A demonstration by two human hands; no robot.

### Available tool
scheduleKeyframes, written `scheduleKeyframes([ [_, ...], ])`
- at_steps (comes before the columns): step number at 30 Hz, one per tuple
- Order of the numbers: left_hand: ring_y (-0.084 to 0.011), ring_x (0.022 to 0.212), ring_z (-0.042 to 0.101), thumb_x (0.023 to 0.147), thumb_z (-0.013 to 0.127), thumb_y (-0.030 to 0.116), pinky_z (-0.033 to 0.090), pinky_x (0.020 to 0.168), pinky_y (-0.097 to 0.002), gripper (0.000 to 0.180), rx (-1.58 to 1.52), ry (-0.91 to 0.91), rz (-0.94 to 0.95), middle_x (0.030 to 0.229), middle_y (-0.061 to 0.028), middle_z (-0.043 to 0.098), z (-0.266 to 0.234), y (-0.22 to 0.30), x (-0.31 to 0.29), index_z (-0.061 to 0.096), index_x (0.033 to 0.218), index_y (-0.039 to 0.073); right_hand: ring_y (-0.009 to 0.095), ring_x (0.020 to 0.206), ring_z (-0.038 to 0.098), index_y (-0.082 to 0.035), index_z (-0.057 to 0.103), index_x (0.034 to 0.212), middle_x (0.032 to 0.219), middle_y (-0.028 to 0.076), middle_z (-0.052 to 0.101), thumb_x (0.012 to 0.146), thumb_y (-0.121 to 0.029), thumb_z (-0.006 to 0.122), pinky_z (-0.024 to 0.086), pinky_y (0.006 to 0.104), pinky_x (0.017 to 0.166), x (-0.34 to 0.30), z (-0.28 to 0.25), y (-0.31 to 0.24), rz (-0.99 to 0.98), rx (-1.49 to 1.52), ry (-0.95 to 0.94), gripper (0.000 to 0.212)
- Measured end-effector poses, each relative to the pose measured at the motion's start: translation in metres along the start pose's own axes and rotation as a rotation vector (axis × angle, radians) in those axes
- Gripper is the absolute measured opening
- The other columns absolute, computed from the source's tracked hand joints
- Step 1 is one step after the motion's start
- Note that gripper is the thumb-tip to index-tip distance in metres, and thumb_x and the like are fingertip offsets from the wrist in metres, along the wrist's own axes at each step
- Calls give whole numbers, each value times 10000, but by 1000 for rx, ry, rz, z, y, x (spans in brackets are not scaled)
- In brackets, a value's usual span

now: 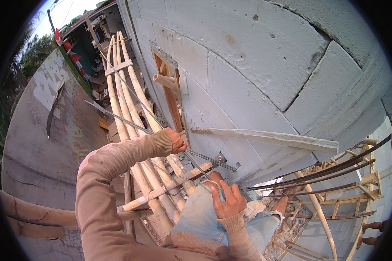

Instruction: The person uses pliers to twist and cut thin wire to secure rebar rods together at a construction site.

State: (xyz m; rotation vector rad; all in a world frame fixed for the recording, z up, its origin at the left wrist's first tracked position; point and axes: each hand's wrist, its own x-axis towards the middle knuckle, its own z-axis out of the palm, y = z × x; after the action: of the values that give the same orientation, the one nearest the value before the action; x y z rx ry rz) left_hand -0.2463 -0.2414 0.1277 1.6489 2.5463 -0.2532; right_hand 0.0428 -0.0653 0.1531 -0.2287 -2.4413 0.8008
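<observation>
My left hand [177, 142] is closed round thin steel rods [204, 157] beside the grey block wall. Long lengths of rod run back from it over the bamboo poles [141, 172], and shorter ends point toward the wall. Over my knee, in worn blue jeans [200, 213], my right hand [226, 199] has its fingers curled. One rod slants down to its fingertips, where a thin pale strand of wire also shows. What exactly those fingers grip is partly hidden. A wooden crosspiece [178, 180] lies across the poles just beyond my knee.
The block wall [248, 65] rises on the right, with a rough timber [265, 137] against it. A wooden frame [167, 98] lines an opening, with a bamboo end [165, 81] sticking out. Bamboo scaffolding [320, 204] and rubble lie lower right. A grey wall [39, 135] stands left.
</observation>
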Motion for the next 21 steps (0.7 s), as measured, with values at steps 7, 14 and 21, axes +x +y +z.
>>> scheduleKeyframes([
  [7,-294,444,592,980,454,374,470,449,-408,590,191,143,172,448,-110,527,-125,81,-13,577,489,70,290,619,646,-83,601,775,718,94,583,933,-312,631,493,409,514,26,15,17,-255,-169,-134,280],
  [14,-272,558,647,858,621,598,472,488,-375,605,229,165,404,534,-73,583,-179,155,-47,608,598,51,295,467,559,-71,560,696,606,92,540,888,-242,688,439,413,428,-40,-16,44,-345,10,145,288],
  [21,-185,578,622,941,603,428,508,588,-336,448,612,564,427,529,1,572,-282,169,-65,589,681,64,290,579,511,-90,542,736,616,94,444,905,-94,581,407,409,505,-140,-65,89,-455,-191,367,173],
])
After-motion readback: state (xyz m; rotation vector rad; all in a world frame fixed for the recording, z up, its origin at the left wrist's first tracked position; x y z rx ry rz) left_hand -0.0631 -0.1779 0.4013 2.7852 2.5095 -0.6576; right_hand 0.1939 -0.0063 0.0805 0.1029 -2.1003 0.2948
